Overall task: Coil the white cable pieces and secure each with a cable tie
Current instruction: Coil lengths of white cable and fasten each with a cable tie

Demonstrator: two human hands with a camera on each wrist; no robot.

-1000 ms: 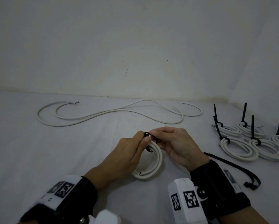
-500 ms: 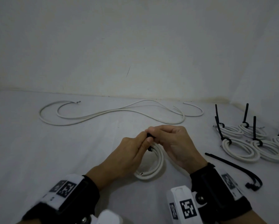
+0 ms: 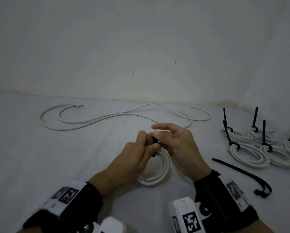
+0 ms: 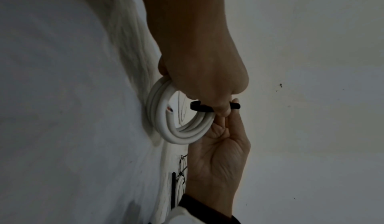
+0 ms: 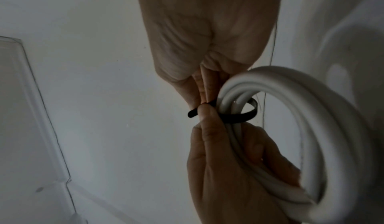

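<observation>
Presently, a white cloth-covered surface (image 3: 31, 165) fills the lower half of the head view, meeting a plain pale wall (image 3: 140, 47) above. 2 long loose white cables (image 3: 107, 117) lie in curves across the upper middle of the surface, well apart from the hands. At the right edge of the frame sits a cluster of 5 finished white cable coils (image 3: 246, 156), each bound by a black tie with its tail standing upright. Just below and left of that cluster lies 1 spare black cable tie (image 3: 241, 171), bent into a hook at its lower end.

At frame centre, the left hand (image 3: 135, 158) and right hand (image 3: 183, 148) meet over a small white cable coil (image 3: 164, 167) of several turns, held tilted up with its lower arc touching the cloth. A cut cable end shows at the coil's lower left. A black cable tie (image 5: 236, 116) is looped round the turns at the top of the coil.

Left hand: fingers curled round the coil's turns, thumb and forefinger pinching the tie where it crosses the turns. Right hand: thumb and forefinger pinch the tie's short protruding end, as the right wrist view shows; remaining fingers (image 3: 164, 126) extended and relaxed, holding nothing. Whether the tie is locked cannot be determined.
</observation>
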